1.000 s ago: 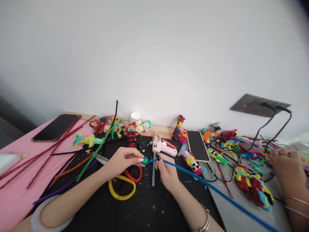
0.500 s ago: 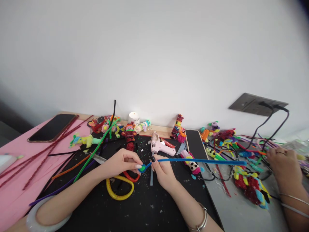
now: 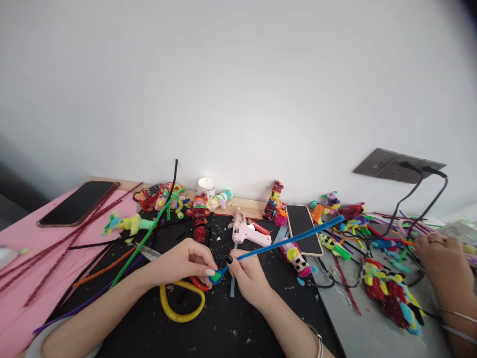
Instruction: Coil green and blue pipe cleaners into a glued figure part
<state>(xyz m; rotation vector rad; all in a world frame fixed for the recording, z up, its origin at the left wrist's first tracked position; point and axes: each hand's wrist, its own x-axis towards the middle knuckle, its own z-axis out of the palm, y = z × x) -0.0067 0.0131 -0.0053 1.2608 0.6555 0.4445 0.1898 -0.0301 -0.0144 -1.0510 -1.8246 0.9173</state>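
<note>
Between the fingertips of my left hand (image 3: 190,263) is a small green and blue coil (image 3: 215,277), partly hidden by the fingers. A blue pipe cleaner (image 3: 294,239) runs from that coil through the pinch of my right hand (image 3: 248,276), its free end slanting up to the right. Below my left hand lie scissors with yellow and red handles (image 3: 182,318), their blades partly under the wrist. Beyond my hands a pink glue gun (image 3: 248,232) rests on the black mat (image 3: 208,340). A green pipe cleaner (image 3: 145,238) stands slanted beside my left forearm.
Pipe-cleaner figures line the back, including a red one (image 3: 199,211). Phones lie at left (image 3: 78,203) and right (image 3: 303,223). A white cup (image 3: 205,187) stands by the wall. Another person's hand (image 3: 445,258) is over the cluttered right side. Cables hang from a wall socket (image 3: 395,164).
The blue pipe cleaner's free end has swung upward and shortened in view. Both my hands have shifted slightly left and down in the picture, still holding the piece.
</note>
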